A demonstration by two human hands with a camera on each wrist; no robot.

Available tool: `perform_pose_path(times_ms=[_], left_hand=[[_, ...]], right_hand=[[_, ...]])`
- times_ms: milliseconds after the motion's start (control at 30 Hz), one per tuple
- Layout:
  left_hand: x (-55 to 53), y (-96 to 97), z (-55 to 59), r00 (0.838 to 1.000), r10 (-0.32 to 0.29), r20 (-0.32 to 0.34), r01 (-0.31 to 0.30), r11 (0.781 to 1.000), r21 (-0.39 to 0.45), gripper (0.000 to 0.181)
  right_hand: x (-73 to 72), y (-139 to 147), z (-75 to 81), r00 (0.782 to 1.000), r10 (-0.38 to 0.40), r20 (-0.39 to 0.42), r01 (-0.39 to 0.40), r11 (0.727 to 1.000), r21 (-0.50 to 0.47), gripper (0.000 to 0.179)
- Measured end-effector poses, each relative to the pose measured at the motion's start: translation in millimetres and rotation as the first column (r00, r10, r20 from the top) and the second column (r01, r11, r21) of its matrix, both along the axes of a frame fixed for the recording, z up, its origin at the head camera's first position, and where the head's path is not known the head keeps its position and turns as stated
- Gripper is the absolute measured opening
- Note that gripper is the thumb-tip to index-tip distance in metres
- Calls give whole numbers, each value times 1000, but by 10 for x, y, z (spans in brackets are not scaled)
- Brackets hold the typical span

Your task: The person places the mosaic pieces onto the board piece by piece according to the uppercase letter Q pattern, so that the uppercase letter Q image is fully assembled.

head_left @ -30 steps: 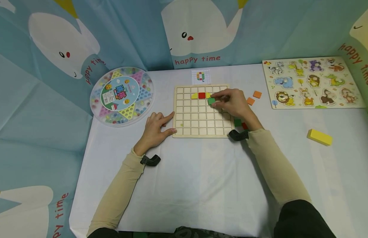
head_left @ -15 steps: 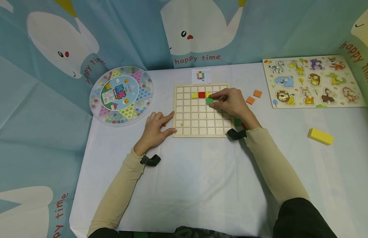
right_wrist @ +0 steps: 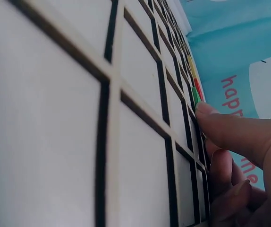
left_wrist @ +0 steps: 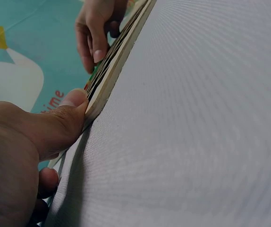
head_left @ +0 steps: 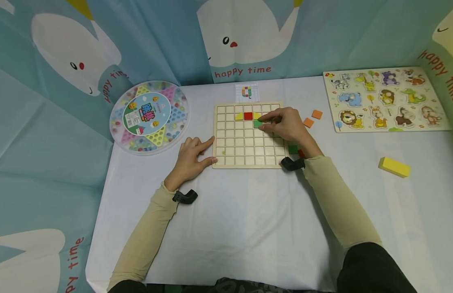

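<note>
A wooden grid board (head_left: 244, 142) lies on the table. In its upper rows sit a yellow tile (head_left: 239, 116), a red tile (head_left: 248, 116) and a second yellow tile (head_left: 256, 115), partly behind fingers. Just below that one, my right hand (head_left: 285, 124) pinches a green square tile (head_left: 257, 123) between thumb and forefinger, at a cell of the grid. The right wrist view shows the thumb against the green tile's edge (right_wrist: 195, 94). My left hand (head_left: 189, 158) touches the board's left edge with extended forefinger and thumb; the left wrist view shows this thumb (left_wrist: 71, 113) at the corner.
Behind the board lies a small pattern card (head_left: 246, 93). To the right are orange tiles (head_left: 316, 114), a green tile (head_left: 293, 149), a red tile (head_left: 301, 154), a yellow block (head_left: 394, 167) and an animal puzzle (head_left: 385, 101). A round game box (head_left: 149, 118) stands left.
My right hand has shifted the green tile slightly left, so it now lines up with a cell under the right yellow tile. The left hand has stayed at the board's edge.
</note>
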State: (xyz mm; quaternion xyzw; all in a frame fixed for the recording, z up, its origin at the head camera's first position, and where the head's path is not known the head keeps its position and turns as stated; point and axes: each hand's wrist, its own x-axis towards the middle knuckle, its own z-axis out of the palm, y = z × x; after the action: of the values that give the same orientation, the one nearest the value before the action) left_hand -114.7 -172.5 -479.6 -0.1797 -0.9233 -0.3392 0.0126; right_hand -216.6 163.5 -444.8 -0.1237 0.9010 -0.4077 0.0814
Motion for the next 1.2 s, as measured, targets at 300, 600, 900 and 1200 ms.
perform_pose_path(times_ms=[300,600,900,1200], left_hand=[[3,3,8,999,-8,-33,9,1000,11,74],[7,4,-1,1000,-9,-26,10,1000,11,74],[5,37,-3,999,-19,-33,19,1000,16,73],[26,31,-3,999,-11,-42,12,1000,18,72]], right_hand=[[-6,-12,13,999,29,-33,-29,1000,-11,22],[66,91,80,1000,11,3,-11,1000,-13,30],[300,480,218,1000,15,-1,-15,997,79,28],[503,784,258,997,63,50,-70,985,157,24]])
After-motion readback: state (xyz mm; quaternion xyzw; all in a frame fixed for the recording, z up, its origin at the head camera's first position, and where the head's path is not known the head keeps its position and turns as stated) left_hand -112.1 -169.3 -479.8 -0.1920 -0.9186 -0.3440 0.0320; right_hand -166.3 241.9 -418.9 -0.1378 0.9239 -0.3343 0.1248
